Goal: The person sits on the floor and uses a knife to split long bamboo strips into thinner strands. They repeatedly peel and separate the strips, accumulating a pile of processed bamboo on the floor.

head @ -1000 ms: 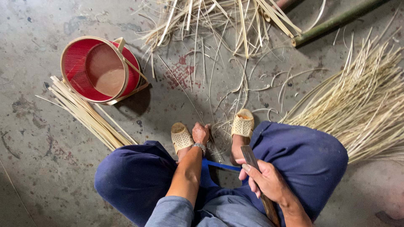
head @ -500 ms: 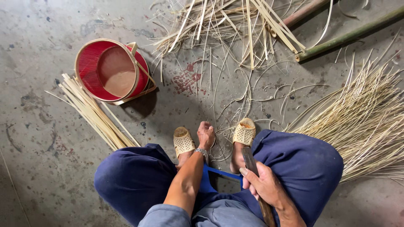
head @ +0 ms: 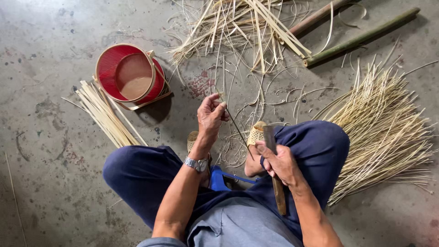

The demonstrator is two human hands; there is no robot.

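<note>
Left hand (head: 211, 115) pinches thin bamboo sliver (head: 238, 130) taut; right hand (head: 279, 161) grips knife (head: 274, 174), edge meeting sliver for control

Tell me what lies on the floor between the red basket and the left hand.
In the head view, only bare stained concrete floor separates the red basket from the left hand; loose bamboo shavings lie farther up.

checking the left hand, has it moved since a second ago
Yes. The left hand has lifted from between the sandals and moved out toward the red basket, now pinching a thin strip.
</note>
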